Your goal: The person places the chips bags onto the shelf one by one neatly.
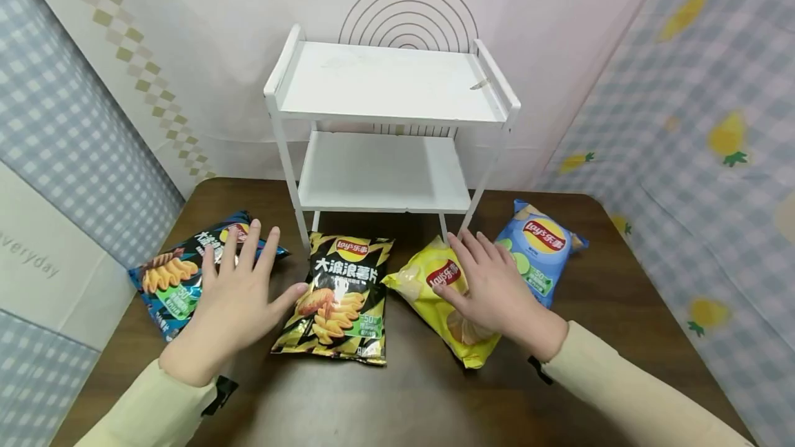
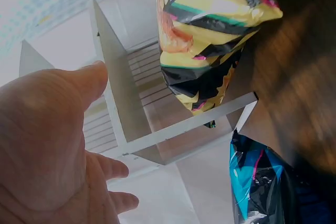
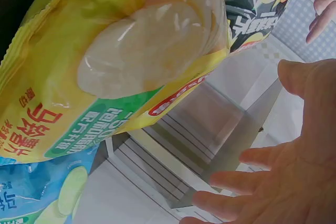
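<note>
My left hand is spread palm down above the table, between a blue-and-black chip bag and a black-and-yellow chip bag. Its fingers overlap the blue-and-black bag in the head view, but the left wrist view shows nothing in the hand. Over the yellow chip bag hovers my right hand, fingers extended and holding nothing; it hides part of that bag. A light-blue chip bag lies tilted beyond the right hand. In the right wrist view the yellow bag fills the upper left, apart from the palm.
Behind the bags stands a white two-tier rack with a lower shelf; its front legs come down close to the bags. Dark wooden table lies under everything. Patterned cloth hangs on the sides and a pale cloth at the back.
</note>
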`<action>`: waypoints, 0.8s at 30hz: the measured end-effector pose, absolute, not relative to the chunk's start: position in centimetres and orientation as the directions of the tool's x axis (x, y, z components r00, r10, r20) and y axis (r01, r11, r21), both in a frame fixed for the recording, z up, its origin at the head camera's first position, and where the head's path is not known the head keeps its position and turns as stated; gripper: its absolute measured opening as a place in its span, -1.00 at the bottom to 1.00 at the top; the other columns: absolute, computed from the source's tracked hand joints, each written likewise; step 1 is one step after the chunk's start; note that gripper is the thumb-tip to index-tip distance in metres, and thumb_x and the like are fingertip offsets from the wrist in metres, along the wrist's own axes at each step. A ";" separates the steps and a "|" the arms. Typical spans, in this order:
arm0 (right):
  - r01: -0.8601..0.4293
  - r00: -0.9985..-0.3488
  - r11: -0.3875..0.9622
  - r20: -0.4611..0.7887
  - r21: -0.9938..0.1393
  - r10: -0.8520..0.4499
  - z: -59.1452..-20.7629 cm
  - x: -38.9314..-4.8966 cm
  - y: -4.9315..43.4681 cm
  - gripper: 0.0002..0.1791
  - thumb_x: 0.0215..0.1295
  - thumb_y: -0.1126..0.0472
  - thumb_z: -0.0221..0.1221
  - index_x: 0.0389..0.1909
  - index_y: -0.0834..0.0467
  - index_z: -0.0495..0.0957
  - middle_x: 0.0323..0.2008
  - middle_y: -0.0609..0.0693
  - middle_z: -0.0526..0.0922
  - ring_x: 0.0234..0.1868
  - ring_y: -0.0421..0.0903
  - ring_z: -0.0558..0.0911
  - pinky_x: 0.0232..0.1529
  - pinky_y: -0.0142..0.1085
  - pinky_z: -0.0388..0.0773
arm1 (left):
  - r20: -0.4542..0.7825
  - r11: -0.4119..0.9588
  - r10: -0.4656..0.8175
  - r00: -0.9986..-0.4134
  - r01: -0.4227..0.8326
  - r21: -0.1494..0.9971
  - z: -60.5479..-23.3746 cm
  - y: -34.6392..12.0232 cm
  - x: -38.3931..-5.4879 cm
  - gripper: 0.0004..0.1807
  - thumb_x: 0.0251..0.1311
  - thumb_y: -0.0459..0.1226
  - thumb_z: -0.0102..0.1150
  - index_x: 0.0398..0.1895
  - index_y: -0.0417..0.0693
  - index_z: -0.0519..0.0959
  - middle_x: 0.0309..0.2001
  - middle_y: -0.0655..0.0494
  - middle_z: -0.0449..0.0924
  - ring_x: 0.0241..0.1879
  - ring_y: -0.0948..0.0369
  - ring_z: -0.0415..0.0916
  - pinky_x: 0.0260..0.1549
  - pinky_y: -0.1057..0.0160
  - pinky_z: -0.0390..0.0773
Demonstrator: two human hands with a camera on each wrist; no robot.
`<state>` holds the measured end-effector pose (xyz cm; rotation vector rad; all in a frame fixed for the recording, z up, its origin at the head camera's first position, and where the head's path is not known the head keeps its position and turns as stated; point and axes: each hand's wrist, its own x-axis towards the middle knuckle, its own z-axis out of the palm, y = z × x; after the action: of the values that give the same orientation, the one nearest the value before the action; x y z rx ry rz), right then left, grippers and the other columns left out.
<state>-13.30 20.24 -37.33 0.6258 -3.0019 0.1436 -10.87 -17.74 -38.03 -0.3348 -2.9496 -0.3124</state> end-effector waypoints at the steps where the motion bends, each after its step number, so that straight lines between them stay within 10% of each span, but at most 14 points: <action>1: -0.398 -0.916 0.914 0.088 -0.080 -0.391 -37.4 -13.2 20.3 -0.01 0.21 -0.44 0.06 0.50 0.04 0.03 0.42 0.18 0.15 0.39 0.27 0.15 0.27 0.26 0.08 | 0.173 0.950 0.208 -0.963 0.240 0.197 -38.0 -17.7 -11.1 0.04 0.21 0.41 -0.18 0.55 0.01 -0.17 0.52 -0.17 -0.34 0.45 -0.23 -0.48 0.21 -0.40 -0.46; 16: -0.302 -0.952 0.936 -0.001 -0.184 -0.307 -39.1 -12.3 22.1 -0.10 0.26 -0.33 0.12 0.43 0.16 0.15 0.22 0.22 0.44 0.14 0.20 0.49 0.11 0.07 0.42 | 0.134 0.698 0.200 -0.971 0.237 0.676 -33.6 -18.6 -16.5 0.05 0.33 0.21 -0.06 0.49 0.10 -0.56 0.52 -0.08 -0.40 0.46 -0.17 -0.34 0.29 -0.31 -0.22; 24: -0.238 -0.960 0.947 -0.094 -0.213 -0.263 -39.5 -12.3 22.1 -0.08 0.26 -0.38 0.05 0.44 0.14 0.12 0.20 0.20 0.46 0.11 0.14 0.52 0.03 0.03 0.49 | 0.342 0.293 0.159 -0.926 0.375 0.879 -30.7 -17.4 -19.9 -0.35 0.49 -0.03 -0.22 0.49 -0.07 -0.10 0.39 -0.18 0.09 0.37 0.01 0.10 0.33 0.03 0.08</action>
<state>-12.31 22.11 -39.51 0.4160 -3.2195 0.3287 -19.87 -17.42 -30.69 -0.4963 -2.3682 -1.6917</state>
